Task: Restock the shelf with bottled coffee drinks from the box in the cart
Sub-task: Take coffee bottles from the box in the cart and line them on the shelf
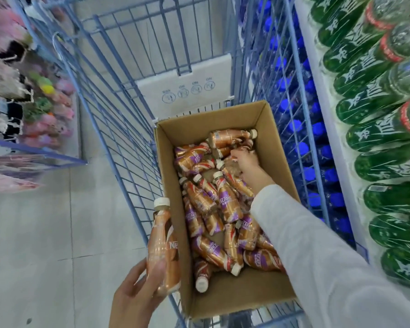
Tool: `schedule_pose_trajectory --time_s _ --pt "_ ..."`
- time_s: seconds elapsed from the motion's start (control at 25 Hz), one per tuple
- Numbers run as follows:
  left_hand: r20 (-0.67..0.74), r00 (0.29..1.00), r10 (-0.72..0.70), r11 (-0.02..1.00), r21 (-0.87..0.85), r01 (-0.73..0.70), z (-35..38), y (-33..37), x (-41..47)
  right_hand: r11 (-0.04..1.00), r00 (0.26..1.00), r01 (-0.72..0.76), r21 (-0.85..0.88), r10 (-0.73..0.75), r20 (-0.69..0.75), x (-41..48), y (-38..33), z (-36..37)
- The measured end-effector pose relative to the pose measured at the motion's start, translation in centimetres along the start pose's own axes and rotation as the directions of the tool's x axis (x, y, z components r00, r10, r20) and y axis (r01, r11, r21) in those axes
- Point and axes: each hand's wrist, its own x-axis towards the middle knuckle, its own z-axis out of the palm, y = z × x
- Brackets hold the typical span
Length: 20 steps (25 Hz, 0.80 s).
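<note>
An open cardboard box point(277, 147) sits in the blue wire cart point(118, 110) and holds several copper-and-purple coffee bottles point(208, 247) lying jumbled. My left hand point(135, 292) grips one copper coffee bottle point(162, 247) upright, just outside the box's left wall. My right hand point(245, 162), in a white sleeve, reaches deep into the far part of the box, its fingers curled down among the bottles there. Whether it holds one is hidden by the hand.
On the right, a shelf holds green bottles point(374, 129) and, lower down, blue-capped bottles point(294, 129) behind the cart's wire side. Pink and dark goods point(40, 124) hang at the left. Pale floor tiles point(45, 233) lie left of the cart.
</note>
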Motion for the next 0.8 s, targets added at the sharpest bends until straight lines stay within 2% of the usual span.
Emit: schedule_pose_trajectory --time_s 0.12,0.28,0.4,0.6,0.8 --pt "0.019 0.999 0.038 0.999 -0.026 -0.038 1.1 1.2 -1.5 0.989 0.985 0.021 0.144 -0.046 0.169 -7.1 1.5 -4.0" --pt "0.144 0.983 0.117 0.992 -0.060 -0.109 3.0 3.2 -6.2 0.919 0.947 0.067 0.389 -0.181 0.265 -18.4 3.9 -10.0" --pt "0.284 0.938 0.201 0.979 -0.084 -0.184 4.5 5.0 -10.5 0.861 0.915 0.118 0.494 -0.288 0.283 -26.4 5.2 -14.9" --pt "0.473 0.827 0.304 0.952 -0.120 -0.282 8.0 6.9 -19.2 0.804 0.909 0.297 0.516 -0.404 0.106 -37.1 7.0 -23.7" --pt "0.705 0.612 0.358 0.916 -0.140 -0.375 13.2 6.3 -28.1 0.630 0.856 0.448 0.634 -0.507 -0.102 -44.6 9.3 -32.2"
